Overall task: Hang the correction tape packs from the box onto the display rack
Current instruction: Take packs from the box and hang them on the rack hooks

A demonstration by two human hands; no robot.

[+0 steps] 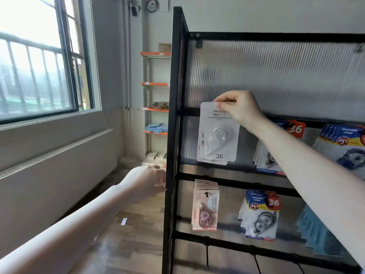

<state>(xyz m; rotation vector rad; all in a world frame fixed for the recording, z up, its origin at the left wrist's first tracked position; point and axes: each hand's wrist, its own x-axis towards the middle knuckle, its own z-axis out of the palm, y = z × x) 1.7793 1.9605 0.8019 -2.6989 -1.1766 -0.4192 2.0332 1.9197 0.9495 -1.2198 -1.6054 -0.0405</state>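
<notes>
Left hand (147, 179) idle; right hand (240, 107) pinches white pack (217, 135).

Right hand (240, 109) raised, fingertips pinched; left hand (146, 179) outstretched low.

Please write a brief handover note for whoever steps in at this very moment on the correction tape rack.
Right hand: pinches the top edge of a white correction tape pack at the display rack, upper row, left end; another white pack shows just behind it.
Left hand: beside the rack's left post; fingers hidden behind the post, so its grip cannot be told.
Done: pink packs and blue packs hang on the row below.
Left: seat the held pack on its hook, then fetch more. The box is out of view.
</notes>
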